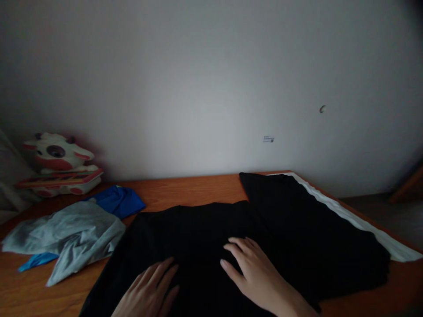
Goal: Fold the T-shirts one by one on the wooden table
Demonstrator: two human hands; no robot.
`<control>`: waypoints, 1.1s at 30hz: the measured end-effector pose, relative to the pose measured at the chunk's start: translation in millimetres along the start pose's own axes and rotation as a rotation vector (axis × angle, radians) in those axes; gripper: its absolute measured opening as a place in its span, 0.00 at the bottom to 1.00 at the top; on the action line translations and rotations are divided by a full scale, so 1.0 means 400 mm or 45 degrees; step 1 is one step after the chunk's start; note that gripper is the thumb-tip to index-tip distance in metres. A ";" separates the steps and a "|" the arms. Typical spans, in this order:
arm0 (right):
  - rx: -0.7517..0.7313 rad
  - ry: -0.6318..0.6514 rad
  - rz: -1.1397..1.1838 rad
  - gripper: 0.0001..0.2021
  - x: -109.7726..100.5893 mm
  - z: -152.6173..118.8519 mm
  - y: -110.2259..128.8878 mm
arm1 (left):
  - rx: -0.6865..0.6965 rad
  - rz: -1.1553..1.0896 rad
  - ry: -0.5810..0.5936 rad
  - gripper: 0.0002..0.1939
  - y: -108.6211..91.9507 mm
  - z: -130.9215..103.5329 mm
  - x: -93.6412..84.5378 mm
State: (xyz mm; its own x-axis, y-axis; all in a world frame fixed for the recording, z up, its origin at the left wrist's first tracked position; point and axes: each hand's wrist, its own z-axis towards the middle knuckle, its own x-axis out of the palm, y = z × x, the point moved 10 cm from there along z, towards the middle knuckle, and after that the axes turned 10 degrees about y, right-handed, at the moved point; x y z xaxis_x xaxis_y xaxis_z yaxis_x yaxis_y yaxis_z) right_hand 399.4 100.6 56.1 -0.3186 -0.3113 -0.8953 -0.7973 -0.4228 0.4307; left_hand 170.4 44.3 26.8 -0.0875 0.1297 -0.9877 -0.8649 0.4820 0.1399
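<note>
A black garment (194,233) lies spread over the near middle of the wooden table; its kind cannot be made out. My left hand (148,288) rests on its lower left part, fingers stretched out and holding nothing. Further right, my right hand (246,264) touches the same cloth with its fingers apart. Beside it on the right is another stretch of black cloth (313,233), which lies over a white cloth (343,209). Whether the two black areas are one piece is too dark to tell.
On the left, a crumpled grey garment (72,233) lies partly over a blue cloth (120,200). A cow-shaped toy keyboard (62,165) stands at the back left. A pale wall (198,88) rises behind the wooden table (185,188); the table's right edge drops to the floor.
</note>
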 end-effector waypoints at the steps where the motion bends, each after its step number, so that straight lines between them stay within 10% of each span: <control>1: -0.043 -0.029 -0.012 0.26 -0.011 0.044 0.031 | -0.039 -0.031 0.011 0.24 -0.001 0.057 -0.025; 8: -0.077 0.042 -0.052 0.29 0.053 0.322 0.065 | -0.563 -0.207 0.240 0.31 0.107 0.343 0.043; 17: 0.242 -0.118 -0.061 0.38 0.053 0.341 -0.113 | -0.572 -0.232 0.068 0.35 0.264 0.293 0.132; 33: 0.187 -0.205 -0.119 0.33 0.004 0.334 -0.210 | -0.690 -0.184 0.053 0.32 0.429 0.249 0.157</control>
State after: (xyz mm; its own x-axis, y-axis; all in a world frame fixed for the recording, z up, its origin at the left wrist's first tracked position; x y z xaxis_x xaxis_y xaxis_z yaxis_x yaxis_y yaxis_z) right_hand 397.5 249.2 3.4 -0.3079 -0.1318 -0.9422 -0.8896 -0.3111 0.3342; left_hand 65.6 221.6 -4.2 0.0408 0.0561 -0.9976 -0.9988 -0.0234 -0.0422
